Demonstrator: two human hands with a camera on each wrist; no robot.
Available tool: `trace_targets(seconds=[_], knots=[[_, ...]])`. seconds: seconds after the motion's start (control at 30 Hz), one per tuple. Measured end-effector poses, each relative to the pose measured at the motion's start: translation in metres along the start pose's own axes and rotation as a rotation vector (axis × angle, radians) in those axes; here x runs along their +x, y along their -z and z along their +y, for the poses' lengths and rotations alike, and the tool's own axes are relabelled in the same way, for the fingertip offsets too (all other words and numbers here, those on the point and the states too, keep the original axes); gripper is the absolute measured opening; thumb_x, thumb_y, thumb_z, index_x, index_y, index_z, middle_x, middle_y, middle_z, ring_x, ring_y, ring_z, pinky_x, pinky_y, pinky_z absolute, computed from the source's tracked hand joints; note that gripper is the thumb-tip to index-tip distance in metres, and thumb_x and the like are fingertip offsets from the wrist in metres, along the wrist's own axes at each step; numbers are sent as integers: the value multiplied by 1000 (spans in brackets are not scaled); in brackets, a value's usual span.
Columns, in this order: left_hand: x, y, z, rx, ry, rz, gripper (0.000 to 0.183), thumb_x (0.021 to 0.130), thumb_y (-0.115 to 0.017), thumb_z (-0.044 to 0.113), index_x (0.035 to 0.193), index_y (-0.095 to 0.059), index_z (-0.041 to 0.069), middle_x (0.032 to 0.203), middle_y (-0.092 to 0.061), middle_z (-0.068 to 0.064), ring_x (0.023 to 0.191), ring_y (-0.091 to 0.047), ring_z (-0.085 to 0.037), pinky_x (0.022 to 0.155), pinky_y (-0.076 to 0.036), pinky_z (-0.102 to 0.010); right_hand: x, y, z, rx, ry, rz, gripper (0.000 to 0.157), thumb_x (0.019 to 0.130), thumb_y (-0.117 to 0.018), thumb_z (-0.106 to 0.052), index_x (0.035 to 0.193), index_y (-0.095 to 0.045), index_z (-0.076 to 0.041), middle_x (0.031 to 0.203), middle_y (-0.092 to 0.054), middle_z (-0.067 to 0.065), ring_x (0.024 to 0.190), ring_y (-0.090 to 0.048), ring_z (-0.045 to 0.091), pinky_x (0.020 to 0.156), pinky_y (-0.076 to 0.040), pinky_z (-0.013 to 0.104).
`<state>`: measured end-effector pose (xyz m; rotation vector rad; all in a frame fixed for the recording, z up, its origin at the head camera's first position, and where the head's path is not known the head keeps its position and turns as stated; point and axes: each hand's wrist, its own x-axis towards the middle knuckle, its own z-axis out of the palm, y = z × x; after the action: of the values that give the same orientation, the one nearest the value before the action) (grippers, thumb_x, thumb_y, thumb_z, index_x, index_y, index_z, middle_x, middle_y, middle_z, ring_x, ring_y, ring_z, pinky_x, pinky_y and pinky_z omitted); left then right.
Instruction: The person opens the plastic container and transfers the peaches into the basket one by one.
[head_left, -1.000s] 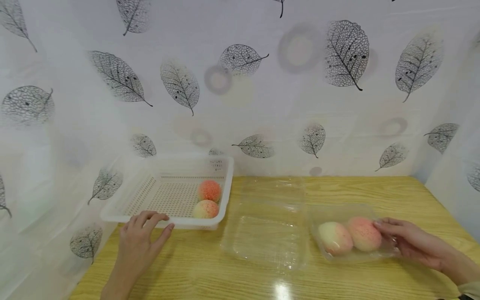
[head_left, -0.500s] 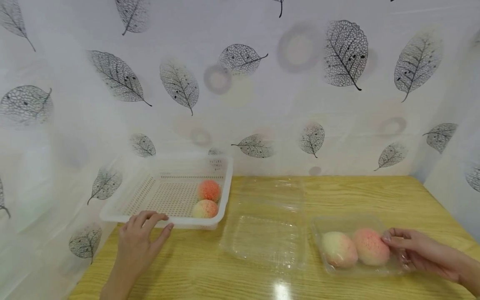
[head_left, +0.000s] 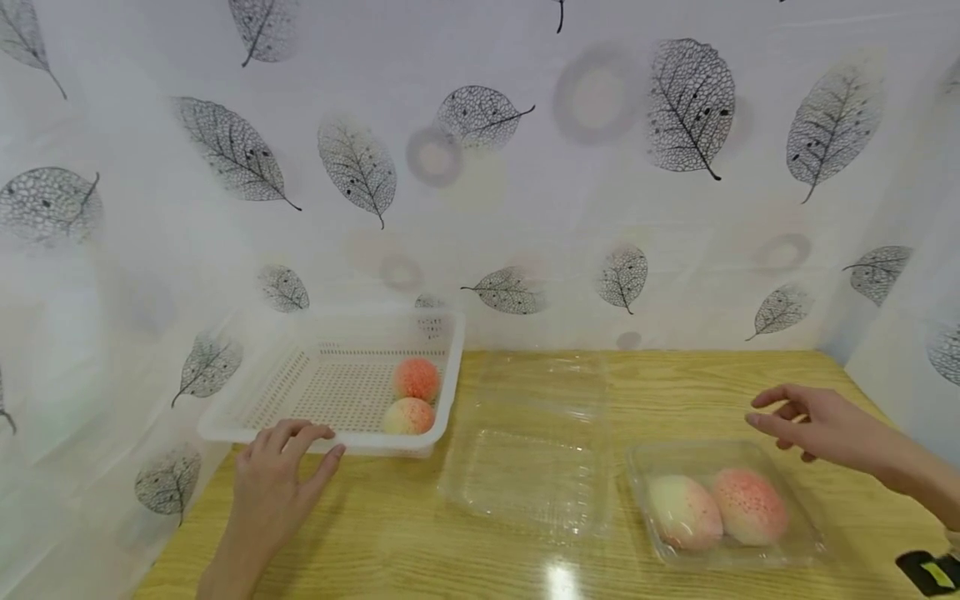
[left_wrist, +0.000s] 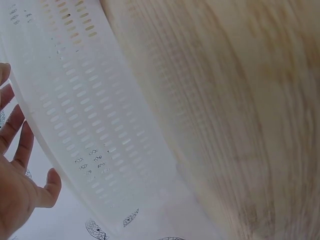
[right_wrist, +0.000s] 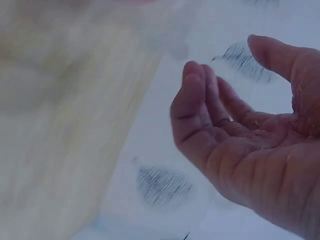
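In the head view my left hand [head_left: 273, 492] rests its fingers on the front rim of a white perforated plastic basket [head_left: 240, 435]. The left wrist view shows these fingers [left_wrist: 22, 145] loosely bent at the rim, with the thumb apart. Two peaches, one red [head_left: 417, 379] and one pale and pink [head_left: 408, 416], sit in the basket's right end. My right hand [head_left: 832, 429] hovers behind a clear plastic box [head_left: 798, 546], fingers relaxed and holding nothing. Inside that box lie a pale yellow-pink peach [head_left: 684, 512] and a pinker peach [head_left: 750, 507], side by side.
A second clear plastic container [head_left: 525, 479], its lid folded back, lies between the basket and the box on the wooden table [head_left: 420, 542]. A white leaf-print curtain [head_left: 540, 208] hangs behind the table and along both sides.
The right hand has moved the box with two peaches toward the front, let go of it and lifted away to the back. The left hand stays at the basket rim.
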<state>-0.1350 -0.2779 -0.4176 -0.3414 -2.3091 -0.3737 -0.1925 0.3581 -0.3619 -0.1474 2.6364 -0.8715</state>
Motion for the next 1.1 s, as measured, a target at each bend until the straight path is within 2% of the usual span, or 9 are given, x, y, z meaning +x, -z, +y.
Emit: trace_targets(seconds=[0.13,0.3,0.47,0.63,0.77,0.83,0.9,0.97,1.1], knots=[[0,0,0,4,10,-8,27,76,-87,20,100,-74,18,102,-69,-8,88,-63,-35,75,-47,-66,17,-10,-48,106,96,-6,63,106,-54,-40,146,-42,7,116,-70,14,94,-69,19,76,-61,36],[-1,-1,-1,7,8,-11,28,77,-87,21,101,-73,18,103,-69,-7,89,-63,-33,77,-47,-65,42,-35,-92,326,116,-117,76,105,-58,-35,153,-25,15,138,-57,34,109,-71,33,91,-61,41],[-1,-1,-2,4,0,-1,28,76,-87,20,101,-73,18,103,-69,-7,89,-63,-33,76,-47,-65,65,-52,-110,486,37,-201,90,105,-58,-28,153,-1,22,156,-33,40,129,-61,41,96,-59,37],[0,0,0,-3,5,0,28,76,-86,20,101,-74,18,103,-69,-7,89,-64,-34,77,-47,-66,83,-64,-111,589,-7,-249,102,101,-63,-19,149,16,24,158,-19,44,104,-73,27,86,-62,31],[0,0,1,-4,13,-4,27,77,-86,20,100,-74,18,103,-69,-7,90,-64,-34,78,-47,-65,91,-74,-116,572,-48,-258,108,95,-71,-15,151,15,21,147,-43,36,86,-72,18,79,-63,32],[0,0,1,-4,11,-5,27,77,-86,20,101,-74,18,103,-69,-7,90,-64,-34,77,-47,-65,93,-77,-119,547,-48,-258,95,92,-74,-11,150,-7,24,127,-63,28,84,-73,18,78,-63,32],[1,0,1,-2,8,-4,27,77,-86,20,101,-74,18,103,-69,-7,90,-64,-34,77,-47,-65,94,-80,-122,541,-40,-260,75,89,-74,-5,139,-30,28,109,-72,19,78,-74,17,76,-63,32],[1,0,2,-2,8,-6,27,77,-86,20,101,-73,18,103,-69,-7,90,-64,-34,77,-47,-65,94,-81,-124,552,-39,-260,66,87,-73,0,133,-35,28,94,-74,17,74,-75,16,74,-63,32],[0,1,1,7,9,-5,28,76,-87,20,100,-73,18,103,-69,-7,90,-64,-35,77,-47,-66,94,-84,-125,600,-60,-290,89,88,-68,3,146,-5,28,81,-73,13,69,-73,15,71,-63,30]])
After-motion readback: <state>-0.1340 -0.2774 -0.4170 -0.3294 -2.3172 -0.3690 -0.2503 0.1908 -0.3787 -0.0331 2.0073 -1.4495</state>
